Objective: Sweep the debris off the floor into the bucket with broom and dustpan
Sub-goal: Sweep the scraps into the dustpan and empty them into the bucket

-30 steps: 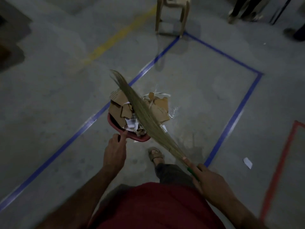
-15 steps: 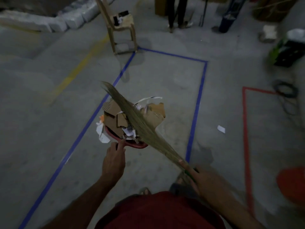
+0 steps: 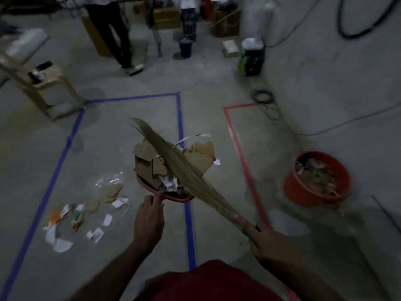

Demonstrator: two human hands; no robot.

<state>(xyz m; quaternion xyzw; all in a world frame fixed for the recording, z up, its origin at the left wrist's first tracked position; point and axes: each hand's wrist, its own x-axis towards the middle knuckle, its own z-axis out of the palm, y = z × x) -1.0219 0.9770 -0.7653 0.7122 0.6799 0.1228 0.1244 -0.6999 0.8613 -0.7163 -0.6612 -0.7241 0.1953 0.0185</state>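
Observation:
My left hand (image 3: 148,220) grips the handle of a red dustpan (image 3: 173,195), held in the air and heaped with cardboard pieces and paper scraps (image 3: 152,164). My right hand (image 3: 263,241) holds the green grip of a grass broom (image 3: 184,168), whose bristles lie across the heap and press on it. An orange bucket (image 3: 303,192) with debris inside stands on the floor to the right. Loose paper scraps and a plastic wrapper (image 3: 86,209) lie on the floor at the lower left, inside the blue tape rectangle.
A wooden stool (image 3: 43,88) stands at the far left. A person (image 3: 115,33) stands at the back among boxes, a dark bin (image 3: 185,47) and a black case (image 3: 251,57). Cables (image 3: 267,103) run along the wall at right. Red tape (image 3: 238,148) marks the floor by the bucket.
I have turned to the right, carrying the loaded dustpan with the broom on top. The orange bucket has come into full view, and scraps on the floor at the left now show.

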